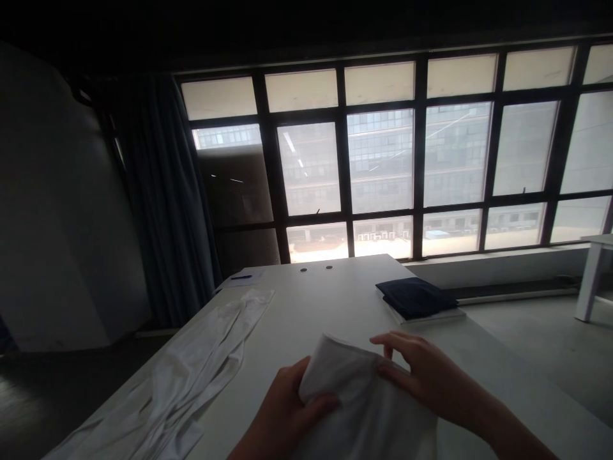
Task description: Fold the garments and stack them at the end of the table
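A folded piece of white cloth (354, 396) is held up off the front of the table, its top edge tilted toward the right. My left hand (292, 409) grips its left side, thumb across the front and fingers behind. At the upper right edge, my right hand (416, 370) has its thumb on the cloth, with the index finger curled above. The lower part of the cloth runs out of view. Along the table's left side lies a crumpled white garment (191, 364), loose and spread lengthwise; its exact kind cannot be told.
The white table (306, 306) reaches toward the windows. Dark navy folded fabric (416, 297) rests on white folded fabric (453, 315) at the right edge. Paper (256, 276) with a blue pen (241, 277) is at the far left. Another white table (594, 275) stands right.
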`<state>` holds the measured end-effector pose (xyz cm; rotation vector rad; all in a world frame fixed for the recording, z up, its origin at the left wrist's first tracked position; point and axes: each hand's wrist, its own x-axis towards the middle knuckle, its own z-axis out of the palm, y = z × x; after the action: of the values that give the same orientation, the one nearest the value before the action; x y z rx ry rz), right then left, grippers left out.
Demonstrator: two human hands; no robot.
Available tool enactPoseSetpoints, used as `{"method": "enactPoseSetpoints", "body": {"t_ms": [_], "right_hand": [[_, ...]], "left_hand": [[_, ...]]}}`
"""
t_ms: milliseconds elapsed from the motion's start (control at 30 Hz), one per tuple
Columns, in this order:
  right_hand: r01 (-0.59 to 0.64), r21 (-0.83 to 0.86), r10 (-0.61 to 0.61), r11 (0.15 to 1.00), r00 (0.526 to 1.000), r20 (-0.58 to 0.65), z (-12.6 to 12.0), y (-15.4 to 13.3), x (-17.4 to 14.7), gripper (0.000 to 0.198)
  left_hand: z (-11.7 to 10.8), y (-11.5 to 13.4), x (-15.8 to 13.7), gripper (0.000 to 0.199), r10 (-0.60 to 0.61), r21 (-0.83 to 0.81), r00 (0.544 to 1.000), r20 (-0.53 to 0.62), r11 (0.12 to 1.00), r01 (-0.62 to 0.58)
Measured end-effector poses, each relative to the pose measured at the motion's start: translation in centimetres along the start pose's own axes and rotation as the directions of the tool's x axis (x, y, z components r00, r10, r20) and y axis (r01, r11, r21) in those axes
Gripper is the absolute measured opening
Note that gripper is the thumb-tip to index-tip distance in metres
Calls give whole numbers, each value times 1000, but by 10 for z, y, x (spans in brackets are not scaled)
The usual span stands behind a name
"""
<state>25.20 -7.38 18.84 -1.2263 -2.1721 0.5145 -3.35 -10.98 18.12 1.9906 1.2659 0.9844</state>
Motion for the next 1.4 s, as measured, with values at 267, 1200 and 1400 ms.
{"method": "enactPoseSetpoints", "body": {"t_ms": [267, 1200, 1400], "right_hand": [[-48, 82, 50, 995, 999, -20, 19, -18, -18, 41], [-53, -48, 61, 997, 983, 175, -102, 41, 70, 37], [-94, -326, -38, 941, 926, -376, -156, 135, 156, 39]], "left_hand": [[0, 6, -10, 27, 53, 91, 997, -57, 995, -48], [40, -165, 33, 53, -148, -435, 987, -59, 894, 108], [46, -210, 26, 50, -208, -352, 970, -126, 923, 152]]}}
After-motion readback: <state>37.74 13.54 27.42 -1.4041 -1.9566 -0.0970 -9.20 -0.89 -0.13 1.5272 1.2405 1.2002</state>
